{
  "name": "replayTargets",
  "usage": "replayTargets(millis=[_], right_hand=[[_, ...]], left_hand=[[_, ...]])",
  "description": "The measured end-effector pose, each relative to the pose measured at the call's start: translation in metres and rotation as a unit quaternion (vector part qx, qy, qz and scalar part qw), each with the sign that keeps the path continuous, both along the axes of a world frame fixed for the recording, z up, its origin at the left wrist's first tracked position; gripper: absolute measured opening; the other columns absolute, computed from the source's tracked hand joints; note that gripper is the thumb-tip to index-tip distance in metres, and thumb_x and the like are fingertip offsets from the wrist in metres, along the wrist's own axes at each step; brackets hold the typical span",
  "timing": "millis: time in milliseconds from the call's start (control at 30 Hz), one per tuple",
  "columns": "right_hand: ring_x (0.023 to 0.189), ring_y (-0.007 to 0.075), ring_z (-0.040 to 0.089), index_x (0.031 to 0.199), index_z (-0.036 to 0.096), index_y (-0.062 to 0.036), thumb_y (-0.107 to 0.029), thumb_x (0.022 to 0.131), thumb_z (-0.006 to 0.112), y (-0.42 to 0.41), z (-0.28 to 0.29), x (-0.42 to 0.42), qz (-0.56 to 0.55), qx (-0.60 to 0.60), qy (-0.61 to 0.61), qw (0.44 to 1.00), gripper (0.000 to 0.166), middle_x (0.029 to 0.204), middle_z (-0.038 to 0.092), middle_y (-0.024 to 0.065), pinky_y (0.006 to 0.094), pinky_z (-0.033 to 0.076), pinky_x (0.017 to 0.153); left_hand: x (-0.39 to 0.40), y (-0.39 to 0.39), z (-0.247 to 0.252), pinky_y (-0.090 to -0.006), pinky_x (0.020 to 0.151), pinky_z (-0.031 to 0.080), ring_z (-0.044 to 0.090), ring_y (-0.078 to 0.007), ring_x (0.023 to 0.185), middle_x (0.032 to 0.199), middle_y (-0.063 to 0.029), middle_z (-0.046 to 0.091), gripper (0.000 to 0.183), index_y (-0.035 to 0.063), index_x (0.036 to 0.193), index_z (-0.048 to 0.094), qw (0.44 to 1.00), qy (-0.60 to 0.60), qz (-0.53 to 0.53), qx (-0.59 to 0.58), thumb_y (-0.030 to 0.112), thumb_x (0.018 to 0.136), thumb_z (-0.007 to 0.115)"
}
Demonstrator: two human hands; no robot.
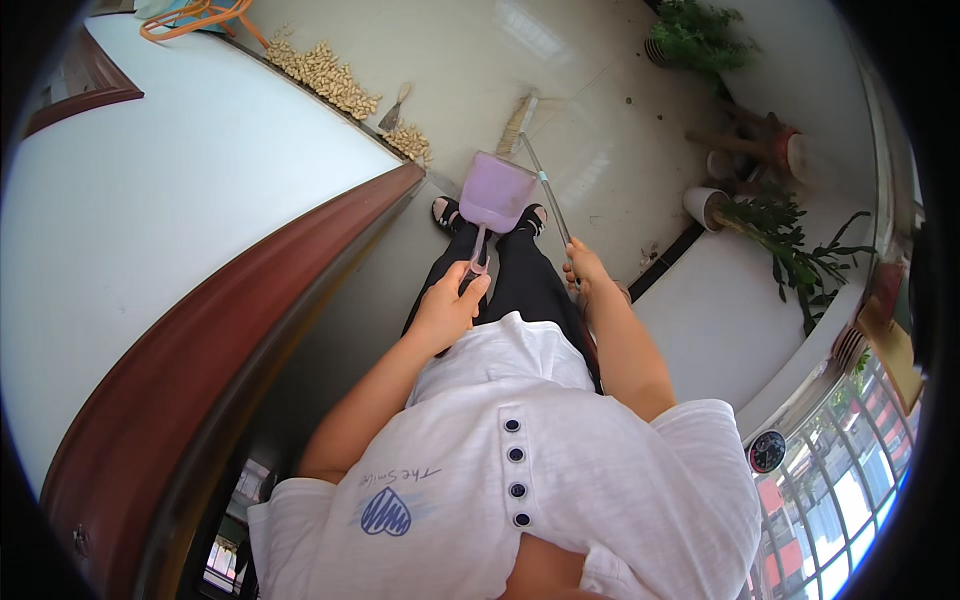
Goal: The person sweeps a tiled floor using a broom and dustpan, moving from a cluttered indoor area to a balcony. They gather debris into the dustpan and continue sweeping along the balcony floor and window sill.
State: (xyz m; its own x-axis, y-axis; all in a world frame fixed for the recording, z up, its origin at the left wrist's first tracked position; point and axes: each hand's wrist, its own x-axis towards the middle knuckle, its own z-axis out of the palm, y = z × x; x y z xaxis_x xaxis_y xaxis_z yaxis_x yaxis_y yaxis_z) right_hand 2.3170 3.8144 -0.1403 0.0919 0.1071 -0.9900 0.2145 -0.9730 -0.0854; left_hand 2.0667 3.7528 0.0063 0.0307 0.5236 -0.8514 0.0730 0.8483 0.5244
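Note:
My left hand (454, 300) is closed around the upright handle of a lilac plastic dustpan (499, 191), whose pan hangs just above or in front of my feet; I cannot tell if it touches the floor. In my right hand (586, 266) is the grey pole of a broom (553, 196). The broom's pale bristles (514, 127) meet the tiles just beyond the dustpan. Unshelled peanuts (322, 75) lie in a long heap along the foot of the left wall, with a smaller pile (409, 142) nearer me. Between them is a scraper-like tool (394, 110) with a light handle.
A dark red wooden door frame (247, 292) runs close on my left. At the far left is an orange chair frame (196, 19). Along the right wall stand a leafy potted plant (694, 37), a wooden stool (750, 146) and a white plant pot (703, 208). Small debris (649, 253) dots the tiles.

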Motion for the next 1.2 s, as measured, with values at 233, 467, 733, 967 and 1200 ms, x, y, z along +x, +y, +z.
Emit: replayTargets(millis=[233,467,733,967,1200], right_hand=[[0.046,0.0105,0.036,0.140,0.022,-0.0229,-0.022,0.090,0.041,0.011,0.031,-0.005,-0.028,0.035,0.041,0.998,0.053,0.064,0.043,0.0019,0.0263,0.032,0.042],[0.045,0.0067,0.035,0.137,0.028,-0.0273,-0.019,0.090,0.042,0.062,-0.014,-0.010,-0.109,-0.014,0.148,0.983,0.049,0.064,0.044,-0.0013,0.0224,0.031,0.041],[0.048,0.0069,0.033,0.139,0.022,-0.0282,-0.020,0.093,0.039,0.031,0.002,0.074,-0.195,-0.006,0.013,0.981,0.050,0.066,0.043,-0.0012,0.0227,0.030,0.044],[0.047,0.0082,0.037,0.140,0.017,-0.0233,-0.017,0.089,0.039,0.023,0.027,0.050,-0.183,0.044,0.057,0.980,0.056,0.065,0.044,-0.0001,0.0247,0.033,0.043],[0.046,0.0074,0.040,0.138,0.024,-0.0240,-0.012,0.085,0.044,0.024,0.012,0.025,-0.191,-0.032,0.175,0.965,0.057,0.062,0.046,-0.0013,0.0235,0.034,0.041]], left_hand=[[0.033,0.018,0.000,-0.0264,0.046,0.041,0.050,-0.0106,0.046,0.060,-0.0029,0.052,0.035,0.0054,0.110,0.049,1.000,0.010,-0.029,0.000,0.034,0.089,0.049],[0.057,0.022,0.002,-0.0260,0.045,0.040,0.049,-0.0095,0.046,0.058,-0.0017,0.050,0.034,0.0043,0.108,0.049,0.999,0.023,-0.026,-0.004,0.032,0.090,0.050],[0.079,0.041,0.001,-0.0262,0.046,0.040,0.049,-0.0100,0.046,0.059,-0.0020,0.051,0.034,0.0047,0.108,0.050,0.997,0.043,-0.066,0.003,0.033,0.089,0.050],[0.094,0.058,-0.003,-0.0263,0.046,0.041,0.049,-0.0104,0.045,0.059,-0.0020,0.051,0.033,0.0062,0.106,0.049,0.993,0.061,-0.102,0.014,0.035,0.090,0.049],[0.098,0.061,0.002,-0.0249,0.042,0.039,0.046,-0.0095,0.043,0.058,-0.0011,0.048,0.033,0.0056,0.104,0.048,0.997,0.048,-0.051,-0.011,0.036,0.091,0.048]])
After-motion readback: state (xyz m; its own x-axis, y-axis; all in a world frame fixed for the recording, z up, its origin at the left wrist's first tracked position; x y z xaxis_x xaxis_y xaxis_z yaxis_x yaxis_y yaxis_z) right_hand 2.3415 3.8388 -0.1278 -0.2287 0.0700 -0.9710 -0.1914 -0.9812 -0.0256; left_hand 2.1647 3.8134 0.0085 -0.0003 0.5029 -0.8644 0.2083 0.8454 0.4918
